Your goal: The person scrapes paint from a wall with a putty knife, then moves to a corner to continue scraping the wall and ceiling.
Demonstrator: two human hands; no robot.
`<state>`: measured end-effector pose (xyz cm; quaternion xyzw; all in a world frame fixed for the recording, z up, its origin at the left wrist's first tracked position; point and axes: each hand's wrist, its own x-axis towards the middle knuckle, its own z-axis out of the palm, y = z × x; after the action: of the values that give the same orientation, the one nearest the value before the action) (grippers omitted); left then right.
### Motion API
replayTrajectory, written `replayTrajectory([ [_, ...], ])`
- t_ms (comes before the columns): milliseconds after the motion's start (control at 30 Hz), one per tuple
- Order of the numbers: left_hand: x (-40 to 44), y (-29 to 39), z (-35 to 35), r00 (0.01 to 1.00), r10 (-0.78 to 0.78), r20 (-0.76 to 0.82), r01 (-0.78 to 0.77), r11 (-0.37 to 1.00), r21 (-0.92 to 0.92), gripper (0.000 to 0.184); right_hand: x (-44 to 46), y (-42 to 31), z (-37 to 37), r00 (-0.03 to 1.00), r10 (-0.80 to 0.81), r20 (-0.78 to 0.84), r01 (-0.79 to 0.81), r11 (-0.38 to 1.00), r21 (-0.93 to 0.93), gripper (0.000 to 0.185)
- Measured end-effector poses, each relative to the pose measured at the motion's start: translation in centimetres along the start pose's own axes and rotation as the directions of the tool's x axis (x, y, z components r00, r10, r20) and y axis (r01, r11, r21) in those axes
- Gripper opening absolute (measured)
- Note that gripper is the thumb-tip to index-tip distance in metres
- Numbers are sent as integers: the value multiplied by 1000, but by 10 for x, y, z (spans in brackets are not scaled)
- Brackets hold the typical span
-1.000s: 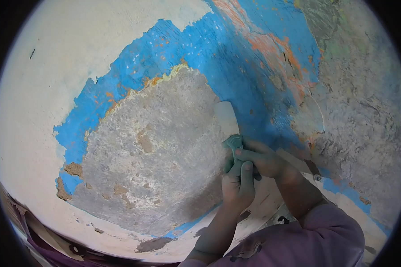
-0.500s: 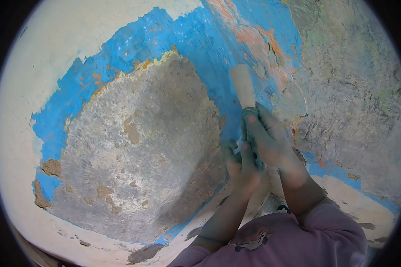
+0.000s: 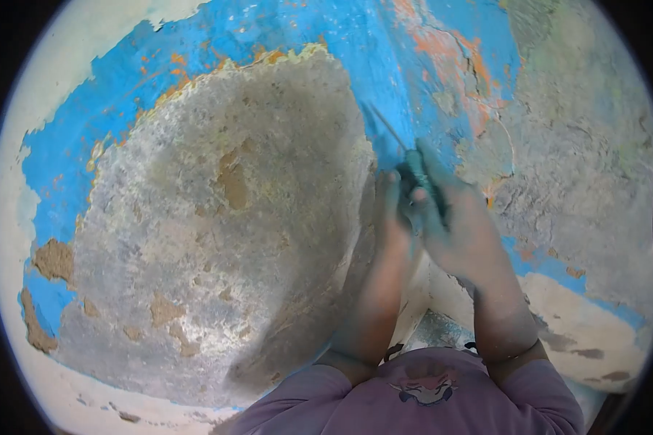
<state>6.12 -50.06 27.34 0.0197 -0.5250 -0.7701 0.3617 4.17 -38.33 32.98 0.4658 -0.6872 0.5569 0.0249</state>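
Observation:
A scraper (image 3: pixel 390 128) with a dark green handle is seen nearly edge-on, its thin blade pointing up and left over blue paint (image 3: pixel 384 65). My right hand (image 3: pixel 450 217) is wrapped round the handle. Close against it on the left, my left hand (image 3: pixel 395 210) has its fingers at the lower part of the handle, somewhat blurred. Both hands are in front of the wall, right of a large bare grey patch (image 3: pixel 196 181). Whether the blade touches the wall cannot be made out.
Orange and pinkish streaks (image 3: pixel 442 54) mark the blue paint at the upper right. Rough grey-green plaster (image 3: pixel 580 145) spans the right side. Off-white paint (image 3: pixel 7 239) borders the left edge. Brown crumbled spots (image 3: pixel 53 259) show at the lower left.
The scraper has turned from showing its broad face to nearly edge-on. My left hand, apart from the handle half a second ago, has closed in on it. The view has shifted.

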Motion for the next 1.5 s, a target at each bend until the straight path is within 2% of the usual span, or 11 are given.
replayTrajectory([
  [100,-3,17,10,955,44,294,72,926,-371,48,-4,-15,16,1000,27,-13,-28,996,-80,45],
  [233,4,16,7,937,-109,332,314,677,-666,40,-7,-21,30,993,25,-113,-41,989,-140,45],
  [333,-10,44,11,934,-241,263,357,657,-664,37,-8,-29,37,990,-52,-129,16,963,-267,44],
  [767,-1,30,-5,951,-95,296,277,692,-667,29,14,-32,51,986,145,-82,-163,943,-291,42],
  [833,-7,21,-10,986,-6,164,104,793,-601,29,12,-31,56,958,276,-74,-286,929,-236,42],
  [1000,25,5,30,925,372,-72,-368,836,-407,29,0,-27,55,988,-73,-137,30,956,-290,37],
  [1133,11,11,32,739,631,-235,-662,745,-79,28,13,-36,40,982,186,-1,-185,974,-134,40],
  [1167,4,48,4,985,-108,134,163,842,-515,29,1,-36,44,997,49,-57,-59,980,-191,40],
  [1267,-1,56,8,937,150,316,102,746,-658,30,12,-24,45,993,-35,-115,8,974,-226,39],
  [1367,3,57,17,992,52,113,-16,955,-296,29,12,-33,43,995,81,-65,-92,976,-198,39],
  [1500,-11,71,20,970,3,243,139,813,-565,30,3,-33,41,998,27,-50,-40,963,-268,35],
])
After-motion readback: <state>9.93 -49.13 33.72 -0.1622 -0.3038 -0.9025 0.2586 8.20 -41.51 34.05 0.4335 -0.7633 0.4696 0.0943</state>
